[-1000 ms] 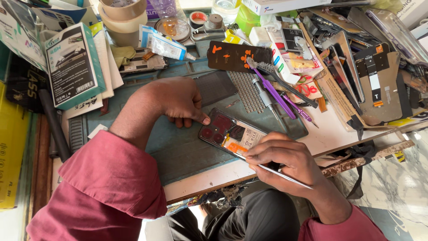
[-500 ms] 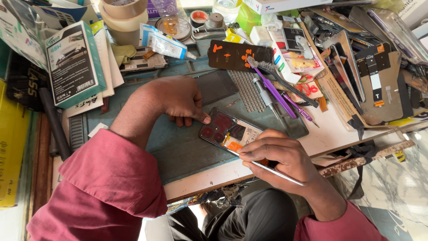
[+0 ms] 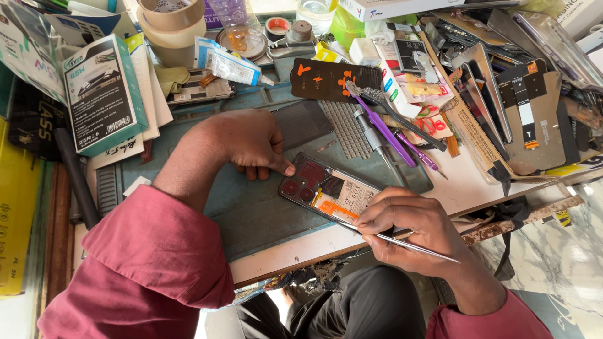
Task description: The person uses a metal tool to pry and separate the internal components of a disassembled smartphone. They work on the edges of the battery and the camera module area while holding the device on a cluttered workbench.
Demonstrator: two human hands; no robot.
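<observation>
An opened phone (image 3: 326, 189) with its back removed lies tilted on a blue-grey work mat (image 3: 251, 207); red camera rings and an orange strip show inside. My left hand (image 3: 248, 143) rests on the mat, its thumb pressing the phone's upper left corner. My right hand (image 3: 411, 227) grips thin metal tweezers (image 3: 408, 243) like a pen, with the tip at the phone's lower edge. Both sleeves are dark pink.
Clutter rings the mat: a teal box (image 3: 103, 94) at left, tape rolls (image 3: 171, 22) at the back, a purple toothbrush (image 3: 380, 119), a screwdriver (image 3: 377, 141), and phone panels (image 3: 521, 113) at right. The bench's front edge (image 3: 301, 254) runs above my dark-trousered lap.
The view has shifted slightly. My right hand has moved a little along the phone's lower edge with the tweezers; my left hand still holds the phone down.
</observation>
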